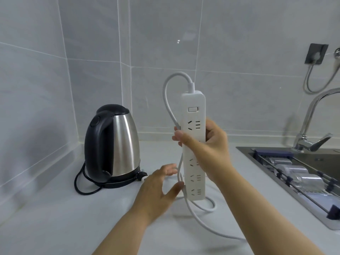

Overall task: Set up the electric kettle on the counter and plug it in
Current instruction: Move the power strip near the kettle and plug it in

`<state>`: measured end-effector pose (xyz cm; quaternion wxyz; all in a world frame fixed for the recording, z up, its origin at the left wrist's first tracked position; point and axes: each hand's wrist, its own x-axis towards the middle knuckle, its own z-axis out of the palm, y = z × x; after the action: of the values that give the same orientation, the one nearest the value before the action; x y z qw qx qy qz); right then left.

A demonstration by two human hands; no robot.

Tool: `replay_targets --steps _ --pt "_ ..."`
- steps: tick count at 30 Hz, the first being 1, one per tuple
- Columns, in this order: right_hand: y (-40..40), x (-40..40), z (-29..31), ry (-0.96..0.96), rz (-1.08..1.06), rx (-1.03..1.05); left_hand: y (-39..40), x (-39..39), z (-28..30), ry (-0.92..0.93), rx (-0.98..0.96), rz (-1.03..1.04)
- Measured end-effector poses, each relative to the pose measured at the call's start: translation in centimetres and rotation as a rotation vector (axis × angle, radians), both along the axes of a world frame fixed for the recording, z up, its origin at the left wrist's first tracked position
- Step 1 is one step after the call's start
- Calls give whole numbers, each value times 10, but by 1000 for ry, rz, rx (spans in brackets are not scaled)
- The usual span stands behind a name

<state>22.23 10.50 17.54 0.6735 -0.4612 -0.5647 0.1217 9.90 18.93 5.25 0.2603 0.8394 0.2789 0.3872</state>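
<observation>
Centre of frame: white power strip (194, 144) held upright, clear of the counter (55, 218), sockets facing the camera, switch near its top. Right hand (207, 144) wrapped round its middle, thumb on the right edge, fingers curled across the front to the left edge. White cable (168, 100) looping out of the strip's top, down its left side, then coiling on the counter under the strip and trailing toward lower right.

Left hand (160, 188) low centre, fingers spread and relaxed, thumb touching the cable beside the strip's lower left edge; nothing gripped.

Left of centre: steel kettle (117, 144) with black handle and lid, seated on its black base (119, 182) near the wall corner. Black cord (81, 188) looped loosely around the base's left side; dark plug (141, 174) lying just right of the base, near the left fingertips.

Right edge: steel sink (244, 150) set into the counter, drying rack (294, 173) across it holding clear glasses (294, 170) on their sides. Chrome tap (311, 126) behind. Upper right: dark wall bracket (316, 53) with hose (311, 83).

Pale counter, glossy grey-white wall tiles.
</observation>
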Motion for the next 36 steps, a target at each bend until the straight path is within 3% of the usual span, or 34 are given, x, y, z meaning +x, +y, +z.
replay_targets --steps 7,18,24,30,32,36 --pt "-4 6 7 218 81 -105 -1 3 -5 -74 74 -31" --pt "1 19 15 312 -126 -138 -15 1 1 -31 68 -142" --pt "-17 30 37 402 -188 -80 -1 8 -14 149 380 -58" --pt "-53 49 75 422 -186 -117 12 11 -16 -55 421 136" --pt "-66 56 83 393 -155 -203 12 8 -11 -156 267 215" --pt "-88 68 84 317 -123 -407 18 1 -8 -441 -310 237"
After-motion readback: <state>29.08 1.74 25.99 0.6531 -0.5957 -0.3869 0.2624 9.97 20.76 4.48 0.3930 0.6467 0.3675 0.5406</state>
